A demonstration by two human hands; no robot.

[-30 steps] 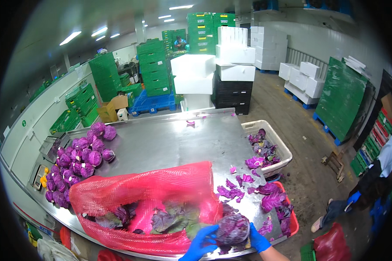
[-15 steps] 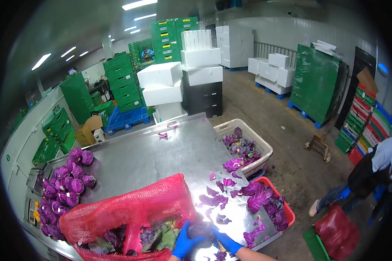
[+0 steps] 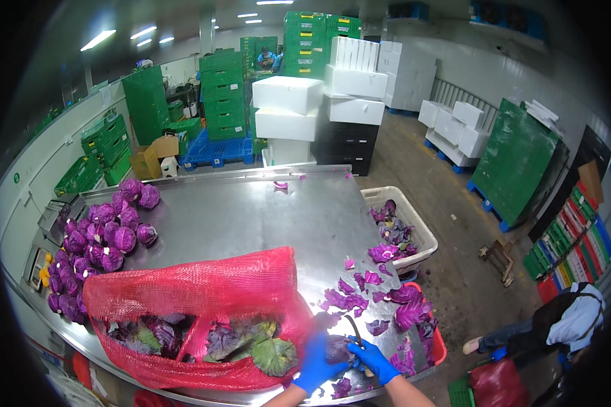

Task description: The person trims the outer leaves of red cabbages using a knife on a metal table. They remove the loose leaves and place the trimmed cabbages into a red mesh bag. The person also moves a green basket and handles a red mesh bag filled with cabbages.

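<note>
My blue-gloved left hand (image 3: pixel 318 363), blurred, holds a dark purple cabbage (image 3: pixel 339 349) at the near edge of the steel table (image 3: pixel 244 210). Closed on a curved knife (image 3: pixel 355 325), my blue-gloved right hand (image 3: pixel 372 359) is against the cabbage's right side, with the dark blade standing up above it. Just left of my hands lies an open red mesh sack (image 3: pixel 190 278) with green and purple outer leaves (image 3: pixel 271 356) inside. Loose purple leaves (image 3: pixel 339 298) are scattered to the right, and a pile of trimmed cabbages (image 3: pixel 102 241) sits at the table's left.
A white basket (image 3: pixel 421 230) and red crate (image 3: pixel 438 346) of leaves stand along the right edge. A co-worker (image 3: pixel 567 319) bends beside a red sack (image 3: pixel 495 380) at far right. Behind the table are stacked foam boxes (image 3: pixel 285 122), green crates (image 3: pixel 220 95) and a pallet jack (image 3: pixel 495 261).
The knife's blade now rises above the cabbage, and my left hand has shifted on the cabbage. The co-worker at right has bent lower. The view swung down and back up.
</note>
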